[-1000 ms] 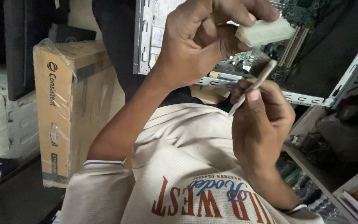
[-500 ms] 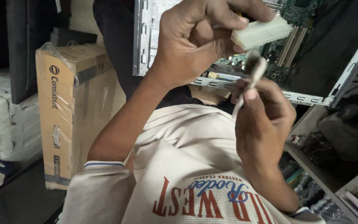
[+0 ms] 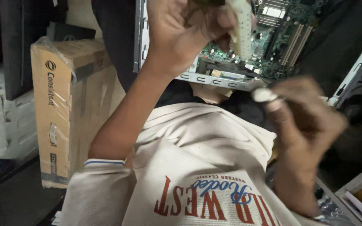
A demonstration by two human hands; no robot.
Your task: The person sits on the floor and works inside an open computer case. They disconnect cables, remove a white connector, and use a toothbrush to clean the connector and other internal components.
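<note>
My left hand [image 3: 181, 37] is raised at the top centre, shut on a white multi-pin plastic connector [image 3: 241, 31] that stands nearly upright. Lower right, my right hand [image 3: 306, 125] is blurred by motion. It pinches a thin stick-like tool whose pale tip [image 3: 264, 95] points left, a short way below the connector and apart from it. Behind both hands lies an open computer case [image 3: 214, 79] with a green motherboard [image 3: 277, 42]. My cream shirt [image 3: 197, 167] with red and blue lettering fills the lower middle.
A brown cardboard box [image 3: 63, 109] wrapped in plastic stands at the left, with white foam packing [image 3: 5, 121] beside it and a dark screen [image 3: 17, 46] behind. A metal case edge [image 3: 357, 67] and shelf edges [image 3: 357, 192] sit at the right.
My left hand has lifted the connector and turned it from lying sideways to nearly upright. My right hand has dropped down and to the right, so the tool tip has left the connector.
</note>
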